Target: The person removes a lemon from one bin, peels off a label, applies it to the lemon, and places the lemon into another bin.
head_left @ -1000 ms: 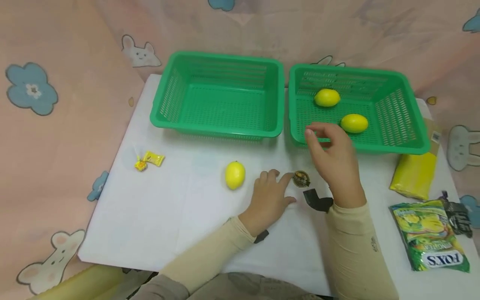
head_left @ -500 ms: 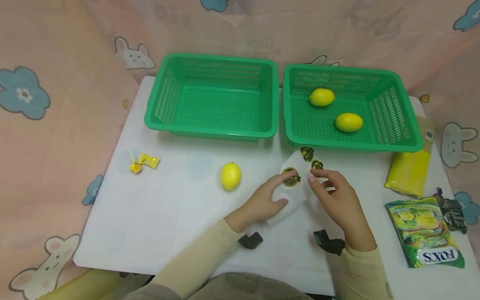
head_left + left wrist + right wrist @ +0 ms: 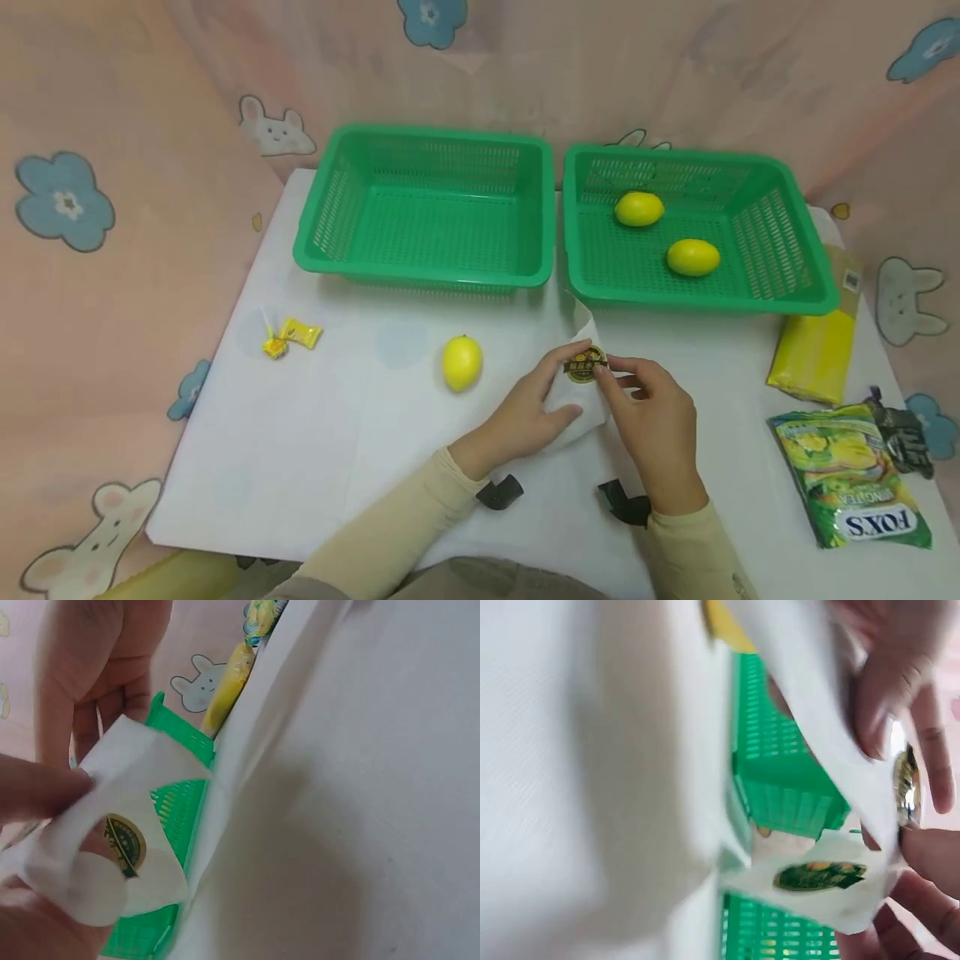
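Observation:
My left hand [image 3: 564, 385] grips a white sticker sheet [image 3: 581, 400] just above the table, right of a loose yellow lemon [image 3: 461, 362]. My right hand [image 3: 609, 377] pinches a round gold-and-black sticker [image 3: 585, 365] at the sheet's upper edge. In the left wrist view the sheet [image 3: 142, 780] curls over my fingers and carries another sticker [image 3: 124, 843]. The right wrist view has the sheet [image 3: 832, 900] with a green label sticker [image 3: 819, 876] and the round sticker [image 3: 906, 787] beside my fingertips. Two lemons [image 3: 639, 208] [image 3: 693, 257] lie in the right green basket [image 3: 821, 296].
A second green basket [image 3: 300, 254] stands to the left with nothing in it. Small yellow candies [image 3: 291, 337] lie at the table's left. A yellow packet [image 3: 813, 354] and a green sweets bag [image 3: 855, 471] lie at the right. Pink patterned cloth surrounds the white table [image 3: 300, 433].
My right hand came back from the right basket's front rim to the sheet. The left hand lifted the sheet off the table, and the sheet now curls between both hands.

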`<state>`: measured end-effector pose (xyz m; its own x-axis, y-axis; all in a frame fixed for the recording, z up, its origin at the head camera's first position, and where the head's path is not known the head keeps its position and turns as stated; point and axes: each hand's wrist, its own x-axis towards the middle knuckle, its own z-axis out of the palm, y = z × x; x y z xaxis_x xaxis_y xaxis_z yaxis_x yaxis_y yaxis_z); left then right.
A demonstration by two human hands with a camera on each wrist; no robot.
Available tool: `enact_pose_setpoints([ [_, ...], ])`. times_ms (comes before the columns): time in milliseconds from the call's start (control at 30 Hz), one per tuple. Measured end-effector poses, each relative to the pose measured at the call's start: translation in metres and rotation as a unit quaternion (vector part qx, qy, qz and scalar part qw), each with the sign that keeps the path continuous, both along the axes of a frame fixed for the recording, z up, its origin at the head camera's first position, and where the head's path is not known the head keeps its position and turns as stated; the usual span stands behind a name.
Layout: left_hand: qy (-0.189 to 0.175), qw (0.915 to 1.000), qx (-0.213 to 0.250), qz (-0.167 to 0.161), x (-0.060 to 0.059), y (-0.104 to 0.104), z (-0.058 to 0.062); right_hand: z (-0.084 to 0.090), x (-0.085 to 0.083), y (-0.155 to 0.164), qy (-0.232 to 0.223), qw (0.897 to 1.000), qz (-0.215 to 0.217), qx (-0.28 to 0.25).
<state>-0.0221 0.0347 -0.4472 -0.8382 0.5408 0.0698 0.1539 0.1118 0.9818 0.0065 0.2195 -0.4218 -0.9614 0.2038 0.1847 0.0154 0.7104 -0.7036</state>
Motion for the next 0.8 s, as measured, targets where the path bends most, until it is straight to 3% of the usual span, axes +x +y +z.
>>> enact_pose_setpoints([
  [133,-0.01,0.9996,-0.002,0.025,0.003,0.003,0.0,-0.01,0.002,-0.002,0.09,0.995,-0.001,0.05],
  [200,0.017,0.9992,-0.015,0.033,0.005,0.004,0.001,-0.011,0.001,-0.002,0.107,0.993,-0.001,0.054],
  [267,0.086,0.9933,-0.056,0.053,0.005,0.002,0.003,-0.011,-0.001,0.0,0.102,0.994,-0.008,0.046],
  [333,0.17,0.9717,-0.135,0.093,0.006,-0.006,0.008,-0.009,-0.001,0.003,0.076,0.996,-0.025,0.031],
  [400,0.218,0.9362,-0.237,0.141,0.006,-0.021,0.015,-0.008,-0.002,0.009,0.04,0.998,-0.045,0.013],
  [467,0.207,0.9054,-0.329,0.172,0.005,-0.041,0.023,-0.006,-0.002,0.015,0.002,0.998,-0.061,0.005],
  [533,0.144,0.8921,-0.392,0.172,0.003,-0.064,0.029,-0.004,-0.002,0.022,-0.033,0.997,-0.065,-0.007],
  [633,0.049,0.8962,-0.408,0.167,-0.004,-0.09,0.031,0.001,-0.004,0.025,-0.075,0.994,-0.058,-0.05],
  [700,0.02,0.9064,-0.386,0.169,-0.01,-0.101,0.027,0.006,-0.008,0.021,-0.105,0.99,-0.044,-0.087],
  [800,-0.005,0.9283,-0.325,0.181,-0.018,-0.104,0.018,0.015,-0.013,0.005,-0.145,0.979,-0.012,-0.146],
])
